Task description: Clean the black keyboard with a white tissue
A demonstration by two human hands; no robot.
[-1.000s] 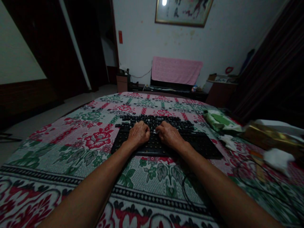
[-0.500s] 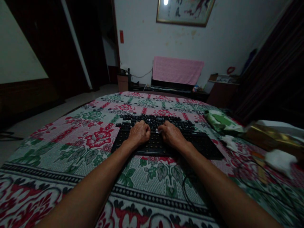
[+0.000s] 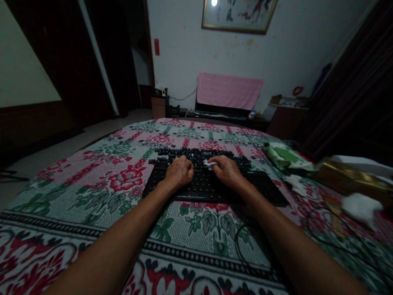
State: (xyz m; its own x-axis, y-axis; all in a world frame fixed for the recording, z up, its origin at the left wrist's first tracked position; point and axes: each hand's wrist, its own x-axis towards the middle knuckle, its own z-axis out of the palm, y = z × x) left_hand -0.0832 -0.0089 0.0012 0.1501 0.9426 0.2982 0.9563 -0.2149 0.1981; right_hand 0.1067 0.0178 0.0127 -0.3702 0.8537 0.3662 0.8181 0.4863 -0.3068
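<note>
No readable text reaches me at this distance.
On the wall's framed picture [image 3: 239, 17] I see dark, character-like marks, too blurred to read; on the red strip [image 3: 156, 46] lower left of it, the green packet [image 3: 284, 155] and the black keycaps [image 3: 196, 153], I can make out no lettering.

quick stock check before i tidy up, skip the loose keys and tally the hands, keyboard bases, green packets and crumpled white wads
Left hand and right hand: 2
Keyboard base: 1
Green packet: 1
White wads: 3, one of them in the right hand
Total: 7
</note>
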